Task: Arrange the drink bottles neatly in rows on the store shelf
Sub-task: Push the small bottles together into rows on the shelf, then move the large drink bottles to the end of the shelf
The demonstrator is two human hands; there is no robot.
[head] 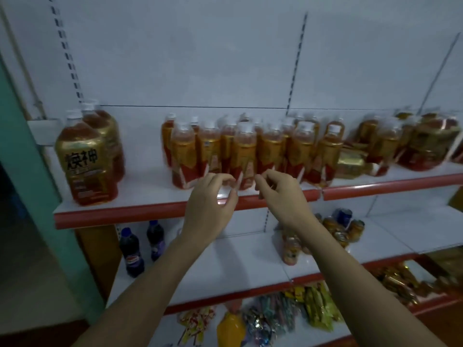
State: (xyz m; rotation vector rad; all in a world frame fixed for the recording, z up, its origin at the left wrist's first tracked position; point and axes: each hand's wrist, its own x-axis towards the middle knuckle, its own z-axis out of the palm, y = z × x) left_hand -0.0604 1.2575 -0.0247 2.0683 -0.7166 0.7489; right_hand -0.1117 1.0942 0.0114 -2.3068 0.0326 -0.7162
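Several small drink bottles (pixel 244 151) with gold-and-red labels and white caps stand in a tight cluster on the top shelf (pixel 140 214), roughly two rows deep. Three large bottles (pixel 85 159) of the same drink stand at the shelf's left end. My left hand (pixel 210 204) hovers just in front of the cluster's middle, fingers loosely curled and holding nothing. Beside it, my right hand (pixel 281 194) is raised the same way, fingertips close to the front bottles' bases, with nothing in it. More bottles (pixel 380 144) and a large jug (pixel 431 146) crowd the shelf's right part, some lying down.
Two dark soda bottles (pixel 131 249) and several cans (pixel 343 229) stand on the middle shelf. Snack packets (pixel 275 319) lie on the bottom shelf. A green door frame (pixel 30 186) borders the left. Bare shelf space lies between the large and the small bottles.
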